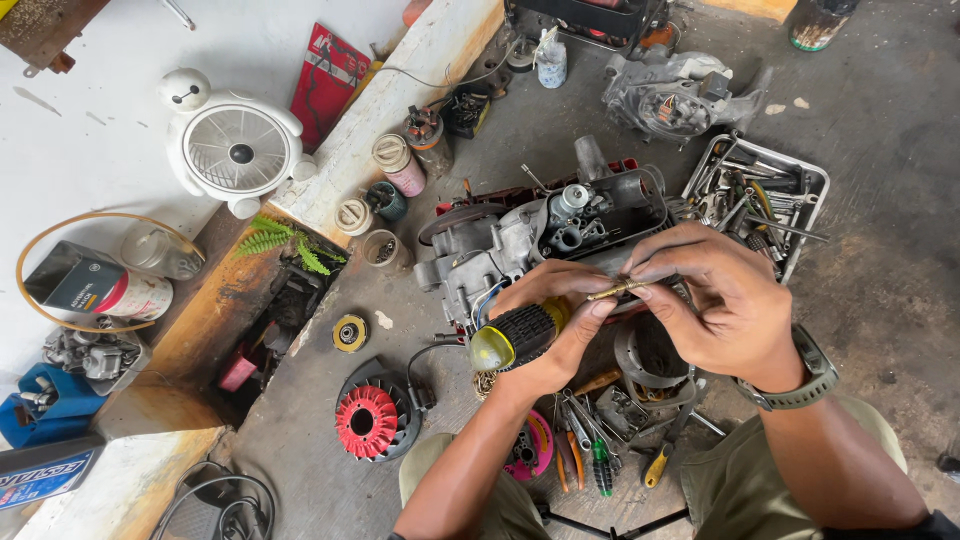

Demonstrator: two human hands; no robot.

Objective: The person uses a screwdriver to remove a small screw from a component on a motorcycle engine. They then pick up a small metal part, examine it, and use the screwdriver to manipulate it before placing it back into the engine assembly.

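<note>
My left hand [553, 322] grips a screwdriver by its black ribbed handle with a yellow end [512, 336]. My right hand [712, 296], a grey-green watch on its wrist, pinches the thin brass-coloured shaft [618, 291] between thumb and fingers. Both hands hover over a grey engine block [540, 235] lying on the concrete floor, just in front of its open top.
A metal tray of tools [760, 190] sits right of the engine. A red finned flywheel [368, 420] and loose screwdrivers [590, 450] lie near my knees. A second engine casing [675, 95] is at the back. A small white fan [235, 150] and several cans stand left.
</note>
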